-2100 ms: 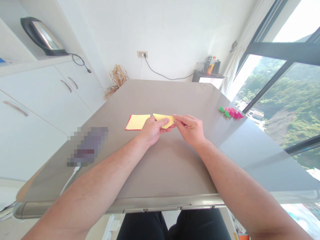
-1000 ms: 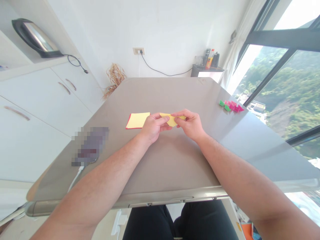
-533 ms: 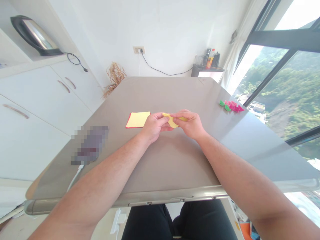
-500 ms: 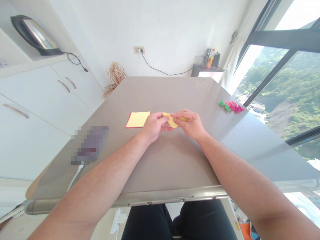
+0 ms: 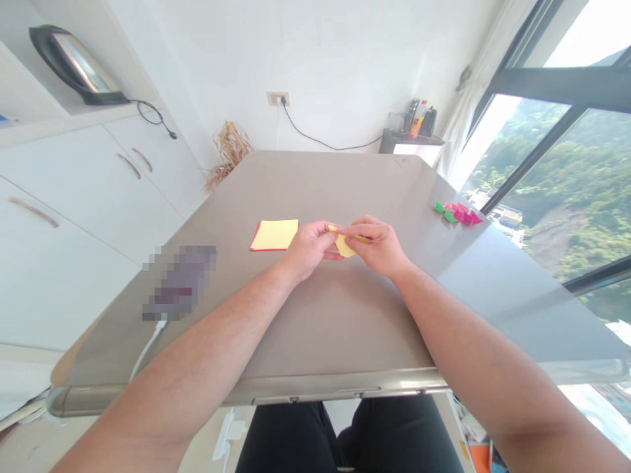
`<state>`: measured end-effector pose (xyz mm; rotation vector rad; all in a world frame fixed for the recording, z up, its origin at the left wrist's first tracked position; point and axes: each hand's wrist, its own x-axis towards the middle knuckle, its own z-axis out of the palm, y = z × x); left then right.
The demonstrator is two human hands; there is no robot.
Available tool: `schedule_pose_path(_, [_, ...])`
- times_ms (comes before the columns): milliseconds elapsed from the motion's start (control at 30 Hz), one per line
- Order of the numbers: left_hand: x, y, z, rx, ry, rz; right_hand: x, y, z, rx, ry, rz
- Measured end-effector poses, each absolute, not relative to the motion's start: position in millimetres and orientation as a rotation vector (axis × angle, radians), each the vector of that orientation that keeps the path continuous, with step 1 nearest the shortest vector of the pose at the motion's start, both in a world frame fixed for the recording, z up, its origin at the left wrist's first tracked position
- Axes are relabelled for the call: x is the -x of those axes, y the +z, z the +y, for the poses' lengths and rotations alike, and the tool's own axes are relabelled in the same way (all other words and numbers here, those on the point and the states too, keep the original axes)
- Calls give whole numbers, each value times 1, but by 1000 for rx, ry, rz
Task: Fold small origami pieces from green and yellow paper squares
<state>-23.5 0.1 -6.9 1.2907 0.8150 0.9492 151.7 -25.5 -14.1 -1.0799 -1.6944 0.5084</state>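
A folded piece of yellow paper [image 5: 346,247] is held between both hands above the middle of the table. My left hand [image 5: 311,248] pinches its left side, the thumb on top. My right hand [image 5: 377,244] grips the right side, its fingers closed over the paper, so part of the folds is hidden. Just left of my left hand lies a stack of yellow paper sheets [image 5: 276,234] with a red edge showing beneath.
Several small folded pink and green paper pieces [image 5: 461,213] sit at the table's right edge by the window. A blurred dark device [image 5: 182,282] with a white cable [image 5: 148,351] lies at the left. Beyond are a kettle [image 5: 81,66] and a low cabinet [image 5: 414,146] with bottles.
Both hands still hold the yellow paper. My fingers have shifted slightly, with the left ones drawn nearer the right, and the paper sits at a slightly different angle. The view has moved a little.
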Motion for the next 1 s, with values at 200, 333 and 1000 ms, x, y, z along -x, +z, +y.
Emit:
schedule_pose_path(200, [23,-9,2,-1211,951,819,-153,-19,-26,1012,278,-1810])
schedule_pose_path(333, [23,-8,2,-1176,952,816,-154,-21,-25,972,156,-1877])
schedule_pose_path(1000, [26,-9,5,-1084,952,799,-148,-15,-28,1080,311,-1742])
